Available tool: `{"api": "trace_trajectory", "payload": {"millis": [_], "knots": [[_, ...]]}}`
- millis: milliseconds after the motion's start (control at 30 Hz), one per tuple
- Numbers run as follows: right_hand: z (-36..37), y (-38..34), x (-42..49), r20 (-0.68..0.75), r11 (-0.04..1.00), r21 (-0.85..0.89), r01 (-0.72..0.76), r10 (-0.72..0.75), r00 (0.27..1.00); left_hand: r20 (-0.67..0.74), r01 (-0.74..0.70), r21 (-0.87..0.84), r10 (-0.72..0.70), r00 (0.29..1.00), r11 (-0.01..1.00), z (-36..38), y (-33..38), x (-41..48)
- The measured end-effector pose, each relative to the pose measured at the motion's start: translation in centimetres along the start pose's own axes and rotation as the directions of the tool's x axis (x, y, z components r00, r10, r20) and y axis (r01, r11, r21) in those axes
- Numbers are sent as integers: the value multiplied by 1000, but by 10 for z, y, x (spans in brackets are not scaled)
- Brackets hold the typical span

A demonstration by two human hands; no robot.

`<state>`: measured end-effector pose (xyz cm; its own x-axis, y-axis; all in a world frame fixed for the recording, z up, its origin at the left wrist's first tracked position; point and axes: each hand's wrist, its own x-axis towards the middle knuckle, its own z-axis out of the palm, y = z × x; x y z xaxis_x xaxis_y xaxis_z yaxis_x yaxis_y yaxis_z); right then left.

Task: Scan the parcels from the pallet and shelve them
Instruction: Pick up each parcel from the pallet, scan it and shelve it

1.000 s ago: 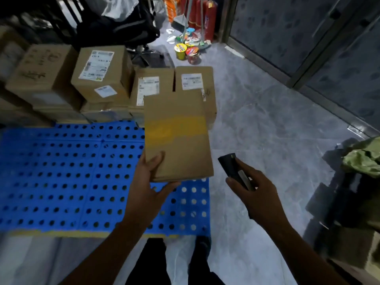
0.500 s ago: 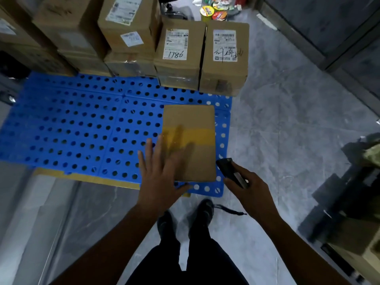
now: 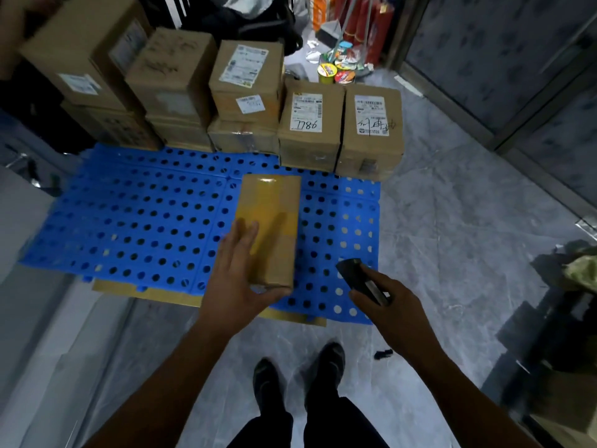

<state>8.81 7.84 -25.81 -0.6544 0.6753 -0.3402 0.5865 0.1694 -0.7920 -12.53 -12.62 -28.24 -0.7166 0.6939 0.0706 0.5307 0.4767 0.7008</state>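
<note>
A slim brown parcel (image 3: 274,205) with a yellow tape band sits above the blue perforated pallet (image 3: 145,215), turned so a narrow side faces me. My left hand (image 3: 235,279) holds its near end, fingers laid along the left face and thumb wrapped round the bottom corner. No label shows on the visible sides. To the right, my right hand (image 3: 387,305) grips a black handheld scanner (image 3: 352,270), apart from the parcel. Several labelled cardboard boxes (image 3: 310,124) are stacked along the pallet's far edge.
Noodle cups (image 3: 328,71) and red fire extinguishers (image 3: 371,24) stand behind the boxes. A dark glass wall (image 3: 517,59) runs along the right. A green bundle (image 3: 581,270) lies on dark crates at right. My shoes (image 3: 326,367) stand on the grey floor before the pallet.
The parcel has turned from its broad face to a narrower side. My left hand went from lying flat on it to gripping its near end. The scanner hand stayed close by on the right.
</note>
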Motion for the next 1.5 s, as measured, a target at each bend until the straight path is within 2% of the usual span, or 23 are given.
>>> {"api": "trace_trajectory", "payload": {"millis": [67,133,167,233,300,367,500,600,667,733,800,867,1000,1133,1267,1400,1467,1500], "knots": [[17,-15,-3,26,999,20,26,-26,999,17,64,71,-65,998,995,6,10,3],[31,-29,-5,50,998,50,43,-46,998,17,63,118,-66,998,991,14,11,5],[35,-35,-6,54,997,65,49,-52,997,1,39,93,-39,999,995,15,7,6],[40,-45,-6,48,996,68,61,-64,997,-23,25,-62,-26,999,998,11,-4,6],[41,-50,-7,26,996,43,81,-82,996,-9,52,-229,-55,998,972,2,-16,2],[43,-54,-7,14,995,16,100,-100,995,15,48,-310,-46,999,950,-6,-32,-5],[46,-62,-4,30,989,-79,127,-125,992,-32,24,-327,-36,999,945,-19,-58,-15],[49,-76,0,98,948,-247,200,-181,979,-85,72,-261,-98,992,963,-13,-61,-16],[49,-90,6,172,889,-369,270,-221,960,-146,205,-202,-237,961,958,-6,-58,-15],[49,-109,13,245,829,-461,317,-225,943,-149,264,-237,-304,941,935,2,-61,-14],[50,-131,20,306,762,-558,330,-181,935,-98,249,-329,-295,950,911,5,-65,-13],[49,-152,27,353,635,-683,361,-146,924,-96,221,-349,-270,958,911,6,-70,-12],[38,-176,30,397,383,-811,442,-196,897,-160,183,-277,-233,959,943,2,-76,-10],[38,-171,16,432,240,-841,485,-242,869,-207,159,-197,-199,958,968,-10,-86,-11],[35,-162,12,433,246,-827,505,-295,852,-255,44,-78,-63,965,996,-24,-83,-22],[27,-155,10,476,209,-809,549,-315,821,-311,-21,33,30,950,999,-34,-69,-39],[25,-153,11,501,251,-772,585,-328,801,-332,-25,59,43,942,998,-35,-60,-48],[25,-150,13,516,314,-730,607,-329,791,-348,-10,57,29,937,998,-34,-55,-54]]}}
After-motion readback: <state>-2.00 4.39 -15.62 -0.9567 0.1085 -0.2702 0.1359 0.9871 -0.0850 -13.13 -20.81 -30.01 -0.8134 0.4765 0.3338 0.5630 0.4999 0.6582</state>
